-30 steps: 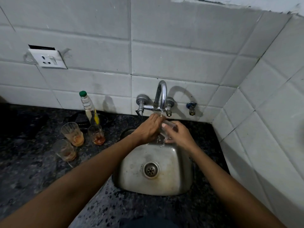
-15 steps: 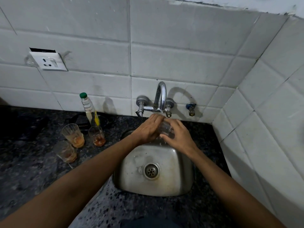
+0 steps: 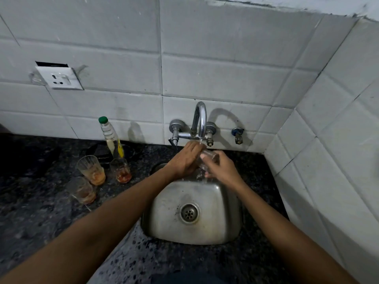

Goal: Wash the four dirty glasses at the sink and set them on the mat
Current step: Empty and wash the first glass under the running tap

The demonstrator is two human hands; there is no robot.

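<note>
White wall tiles back our dark speckled stone surface point(image 3: 37, 212). Both left hand point(image 3: 185, 160) and right hand point(image 3: 222, 170) curl around one clear drinking glass point(image 3: 209, 158), tilted under the chrome tap point(image 3: 200, 121) to rinse; three dirty glasses point(image 3: 92, 171) wait left.

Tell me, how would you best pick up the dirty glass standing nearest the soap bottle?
Probably around its upper wall. The glass stands upright, mouth up, residue at the bottom. Come from the sink side: the bottle is close behind and another glass is to its left.

A home kitchen: steel sink point(image 3: 192, 232) in dark stone counter point(image 3: 30, 212), tiled wall point(image 3: 215, 68), wall tap point(image 3: 200, 119).
</note>
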